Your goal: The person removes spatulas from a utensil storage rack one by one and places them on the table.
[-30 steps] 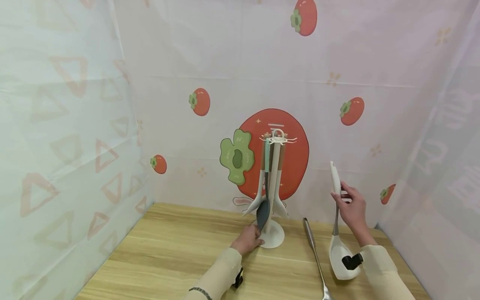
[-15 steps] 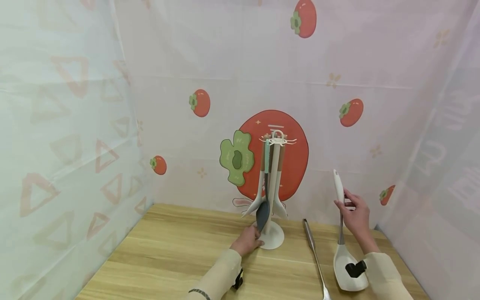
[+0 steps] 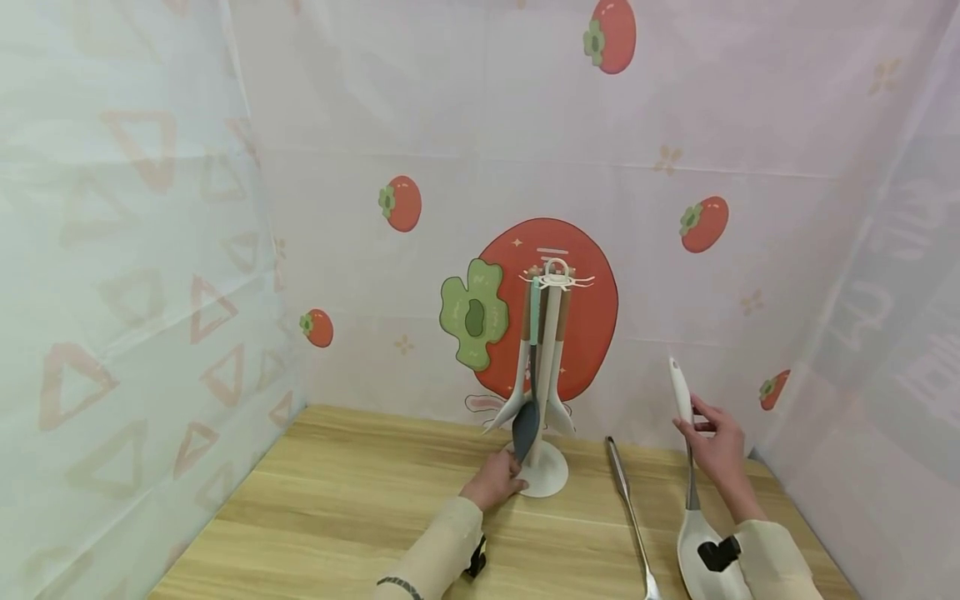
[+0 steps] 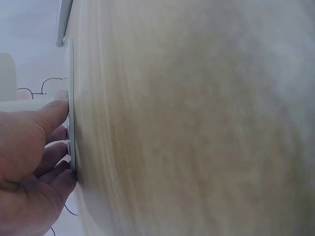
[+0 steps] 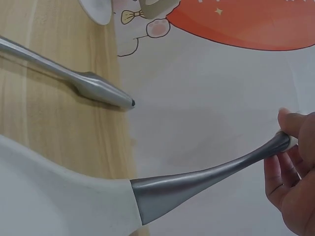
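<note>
While I sit at the pale wooden table (image 3: pixel 337 500), walled in by a thin cloth backdrop printed with red persimmons (image 3: pixel 525 150), the white utensil stand with its round base and hooked top (image 3: pixel 545 479) rises at the far middle of the tabletop, carrying a grey silicone spoon (image 3: pixel 526 429) and several white, wood-handled utensils that hang close together from its hooks. My left hand (image 3: pixel 495 481) rests at the near left edge of that round base, and the left wrist view shows my fingers (image 4: pixel 55 110) lying nearly straight and pressed against the rim of the disc (image 4: pixel 72 108), gripping nothing. Off to the right, my right hand (image 3: pixel 717 447) grasps the large white silicone spoon with a grey metal neck (image 3: pixel 693 533): thumb and fingers pinch its slim white handle, which points up and slightly leftward, while the broad white bowl hangs down by my sleeve, low over the table's right part; I cannot tell whether it touches the wood. Between the stand and that spoon, a long silver metal utensil handle (image 3: pixel 628 508) lies flat on the table, its pointed end toward the backdrop, apart from both hands.
</note>
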`<state>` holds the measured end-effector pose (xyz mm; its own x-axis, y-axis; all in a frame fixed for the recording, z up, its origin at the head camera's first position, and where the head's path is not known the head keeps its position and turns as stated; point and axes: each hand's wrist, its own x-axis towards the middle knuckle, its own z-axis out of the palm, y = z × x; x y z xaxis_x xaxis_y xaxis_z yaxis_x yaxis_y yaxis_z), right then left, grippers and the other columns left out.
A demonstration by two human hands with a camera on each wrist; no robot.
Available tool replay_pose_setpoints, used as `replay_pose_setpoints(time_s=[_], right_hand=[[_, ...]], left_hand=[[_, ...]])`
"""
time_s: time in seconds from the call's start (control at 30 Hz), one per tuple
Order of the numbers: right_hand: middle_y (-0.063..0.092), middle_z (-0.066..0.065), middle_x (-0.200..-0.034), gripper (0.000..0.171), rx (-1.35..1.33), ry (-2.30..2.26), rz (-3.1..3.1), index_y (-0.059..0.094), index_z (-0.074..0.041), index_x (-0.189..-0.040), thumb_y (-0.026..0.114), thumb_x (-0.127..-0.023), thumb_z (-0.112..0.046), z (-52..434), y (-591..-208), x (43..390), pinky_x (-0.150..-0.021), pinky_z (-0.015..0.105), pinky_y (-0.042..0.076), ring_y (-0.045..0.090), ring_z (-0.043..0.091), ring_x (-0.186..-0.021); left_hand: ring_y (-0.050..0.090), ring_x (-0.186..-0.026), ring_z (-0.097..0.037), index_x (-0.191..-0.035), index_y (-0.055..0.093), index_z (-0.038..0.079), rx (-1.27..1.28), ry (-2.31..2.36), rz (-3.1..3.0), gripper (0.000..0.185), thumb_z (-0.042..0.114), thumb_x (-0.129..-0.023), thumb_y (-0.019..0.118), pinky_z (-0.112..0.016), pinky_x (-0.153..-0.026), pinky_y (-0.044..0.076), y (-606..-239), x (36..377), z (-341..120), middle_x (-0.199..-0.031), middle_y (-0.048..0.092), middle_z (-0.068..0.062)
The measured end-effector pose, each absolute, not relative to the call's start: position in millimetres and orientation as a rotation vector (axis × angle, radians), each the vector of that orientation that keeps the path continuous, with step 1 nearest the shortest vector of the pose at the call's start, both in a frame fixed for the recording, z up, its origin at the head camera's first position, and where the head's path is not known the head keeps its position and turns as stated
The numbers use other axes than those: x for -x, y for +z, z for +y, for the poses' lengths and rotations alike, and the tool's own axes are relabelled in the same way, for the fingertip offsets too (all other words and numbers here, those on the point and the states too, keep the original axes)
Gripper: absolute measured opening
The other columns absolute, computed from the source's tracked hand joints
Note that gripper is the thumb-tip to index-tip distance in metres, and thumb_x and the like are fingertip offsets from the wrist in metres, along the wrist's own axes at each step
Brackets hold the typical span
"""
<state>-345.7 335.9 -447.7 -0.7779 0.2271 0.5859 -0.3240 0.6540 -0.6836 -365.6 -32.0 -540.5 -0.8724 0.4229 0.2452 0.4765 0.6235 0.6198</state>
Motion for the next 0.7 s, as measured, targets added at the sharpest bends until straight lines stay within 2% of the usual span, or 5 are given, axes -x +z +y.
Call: replay_pose_setpoints(time_s=[0.37, 0.7], right_hand=[[0.064, 0.029, -0.113, 0.051, -0.083, 1.056, -2.233, 0.061, 0.007, -0.134, 0.078, -0.087, -0.001, 341.6, -460.2, 343.2, -0.053, 0.013, 0.047, 0.049, -0.015, -0.073], [0.064, 0.029, -0.113, 0.051, -0.085, 1.013, -2.29, 0.06, 0.006, -0.135, 0.078, -0.088, -0.004, 343.1, -469.8, 339.0, -0.052, 0.018, 0.05, 0.054, -0.007, -0.073]], left_hand=[[0.032, -0.062, -0.007, -0.057, 0.042, 0.009, 0.791, -1.093, -2.748, 0.047, 0.005, -0.087, 0.077, -0.022, -0.061, 0.03, -541.9, 369.7, -32.9, -0.068, 0.034, 0.006], [0.031, -0.063, -0.009, -0.059, 0.037, 0.012, 0.705, -1.16, -2.803, 0.05, 0.005, -0.088, 0.077, -0.024, -0.061, 0.026, -539.5, 367.4, -29.9, -0.07, 0.032, 0.005]])
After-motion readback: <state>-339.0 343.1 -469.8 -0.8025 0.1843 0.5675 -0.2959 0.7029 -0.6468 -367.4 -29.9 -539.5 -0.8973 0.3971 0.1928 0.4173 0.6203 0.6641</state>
